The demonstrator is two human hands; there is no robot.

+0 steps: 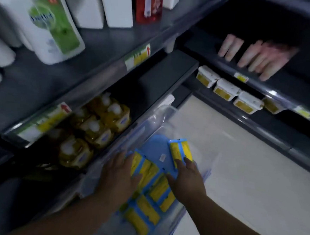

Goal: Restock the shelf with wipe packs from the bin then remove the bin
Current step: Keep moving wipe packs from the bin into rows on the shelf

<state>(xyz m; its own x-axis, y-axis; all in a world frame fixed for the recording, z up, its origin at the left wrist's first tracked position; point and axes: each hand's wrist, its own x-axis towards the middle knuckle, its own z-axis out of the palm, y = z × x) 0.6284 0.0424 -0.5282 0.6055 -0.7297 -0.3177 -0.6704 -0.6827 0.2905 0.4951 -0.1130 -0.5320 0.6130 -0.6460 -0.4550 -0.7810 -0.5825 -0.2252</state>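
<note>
- Reaching into the bin (150,124): both your hands, palms down over the stock.
- Bin: clear plastic, standing just beside the front edge of the lower shelf (45,120), with pale floor (247,169) to its right.
- Left hand (121,173): fingers spread and fairly straight, lying flat on the wipe packs at the bin's left wall; no grasp shows.
- Right hand (187,178): fingers stretched out, tips touching the single pack, thumb resting on the packs below; nothing clenched, though blur softens the detail.
- Wipe packs (144,208): yellow with blue edging, in rows across the near half of the bin.
- Single pack (181,151): same kind, lying apart toward the bin's far right corner.
- Blue panel (153,150): bare patch of the bin's bottom in its far half.
- Soap bottles (94,127): yellow, grouped on the lower shelf.
- White tubs (226,89): yellow labels, in a row along the right-hand shelf's front edge.
- Another person's hand (259,56): fingers straight, resting on the shelf edge above those tubs.
</note>
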